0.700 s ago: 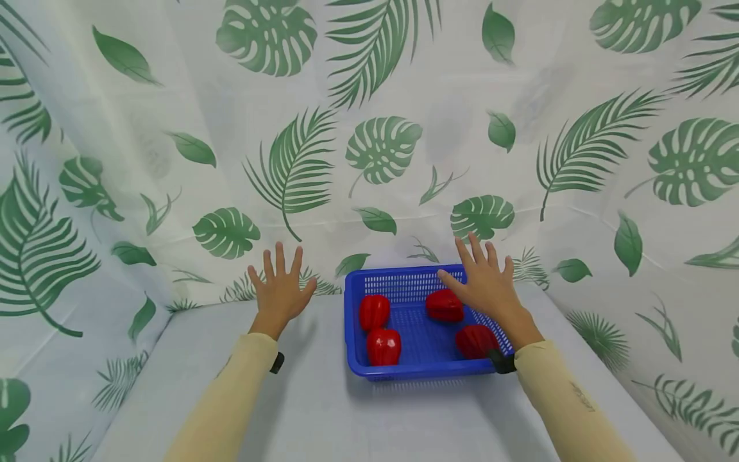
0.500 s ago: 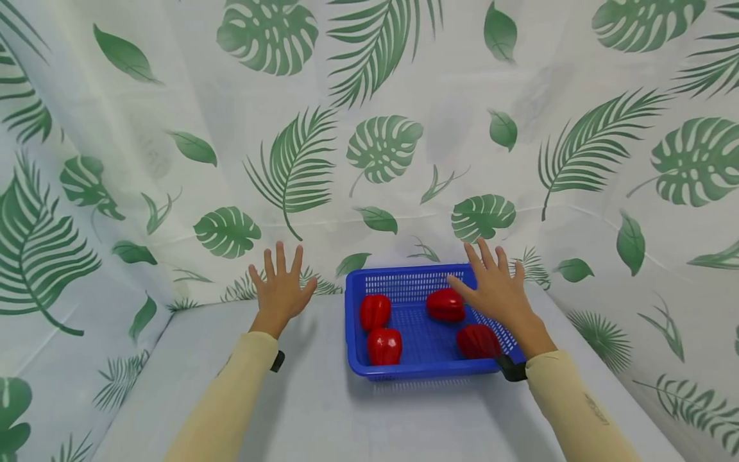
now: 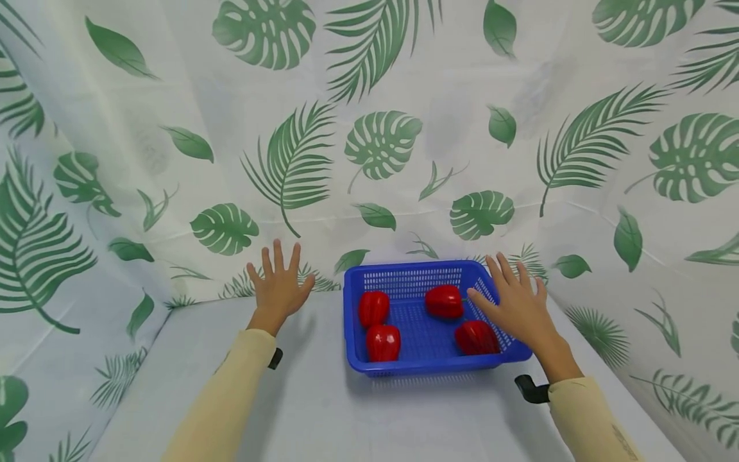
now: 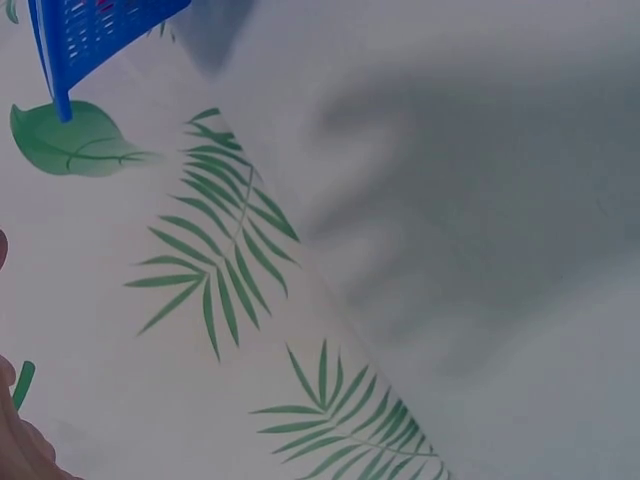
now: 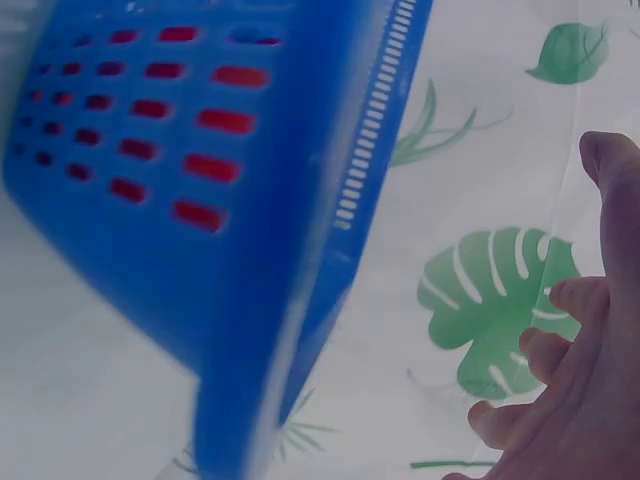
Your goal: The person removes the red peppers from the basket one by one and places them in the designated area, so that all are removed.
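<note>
A blue plastic basket [image 3: 427, 367] stands on the white table, with several red bell peppers inside. Two of them, a rear pepper [image 3: 374, 309] and a front pepper [image 3: 383, 342], lie along its left side. Toward the right are another pepper [image 3: 444, 301] at the back and a pepper [image 3: 476, 337] at the front. My left hand [image 3: 279, 289] hovers left of the basket, fingers spread and holding nothing. Over the basket's right edge, my right hand [image 3: 518, 306] is also spread and holds nothing. In the right wrist view its fingers [image 5: 545, 352] appear beside the basket wall [image 5: 150, 250].
White cloth printed with green leaves [image 3: 381, 144] hangs behind and on both sides of the table [image 3: 323, 410]. A black wrist strap piece [image 3: 531, 389] juts from the right sleeve, and a smaller one [image 3: 275, 358] from the left.
My right hand has moved to the right, from over the basket's right part to its right edge. The left hand stays nearly still, and the peppers keep their places.
</note>
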A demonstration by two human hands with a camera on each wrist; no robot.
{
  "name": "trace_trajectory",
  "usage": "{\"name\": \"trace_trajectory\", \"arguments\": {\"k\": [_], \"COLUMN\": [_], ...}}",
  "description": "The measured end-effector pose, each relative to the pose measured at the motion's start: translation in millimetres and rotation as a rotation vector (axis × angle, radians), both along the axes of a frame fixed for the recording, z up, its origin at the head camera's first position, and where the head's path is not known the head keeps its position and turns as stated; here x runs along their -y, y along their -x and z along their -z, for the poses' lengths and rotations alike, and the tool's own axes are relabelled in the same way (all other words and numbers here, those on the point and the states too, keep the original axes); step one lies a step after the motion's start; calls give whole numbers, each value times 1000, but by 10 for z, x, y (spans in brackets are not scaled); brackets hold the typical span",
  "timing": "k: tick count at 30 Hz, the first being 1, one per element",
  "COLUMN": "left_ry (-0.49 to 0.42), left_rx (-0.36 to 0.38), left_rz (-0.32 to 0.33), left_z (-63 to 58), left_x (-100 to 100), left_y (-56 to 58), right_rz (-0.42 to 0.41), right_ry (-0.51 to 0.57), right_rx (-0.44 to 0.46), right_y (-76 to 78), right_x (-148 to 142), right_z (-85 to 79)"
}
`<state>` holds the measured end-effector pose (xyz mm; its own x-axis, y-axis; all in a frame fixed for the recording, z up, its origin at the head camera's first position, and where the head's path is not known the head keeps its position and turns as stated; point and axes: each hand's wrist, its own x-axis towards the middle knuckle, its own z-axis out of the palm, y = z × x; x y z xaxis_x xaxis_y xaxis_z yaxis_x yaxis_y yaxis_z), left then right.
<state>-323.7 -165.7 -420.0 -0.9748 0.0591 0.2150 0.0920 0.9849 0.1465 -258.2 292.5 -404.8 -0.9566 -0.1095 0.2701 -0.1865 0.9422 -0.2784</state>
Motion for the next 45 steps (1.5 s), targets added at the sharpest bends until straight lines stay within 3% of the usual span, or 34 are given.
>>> {"name": "trace_trajectory", "arguments": {"k": [17,26,36,45], "left_ry": [-11,-32,-92,-188], "left_rx": [-5,5,7,-2], "left_rz": [-2,-7,0,33], "left_z": [-8,19,-21,-149], "left_x": [36,18,18,-74], "left_y": [-15,-18,0,12], "right_rz": [10,-2,-34,-53], "right_ry": [136,275,360,401], "right_rx": [26,156,236,292], "right_y": [-278,-407,-422,-425], "right_x": [-337,-449,-422,-407], "right_z": [318,382,497,641]}}
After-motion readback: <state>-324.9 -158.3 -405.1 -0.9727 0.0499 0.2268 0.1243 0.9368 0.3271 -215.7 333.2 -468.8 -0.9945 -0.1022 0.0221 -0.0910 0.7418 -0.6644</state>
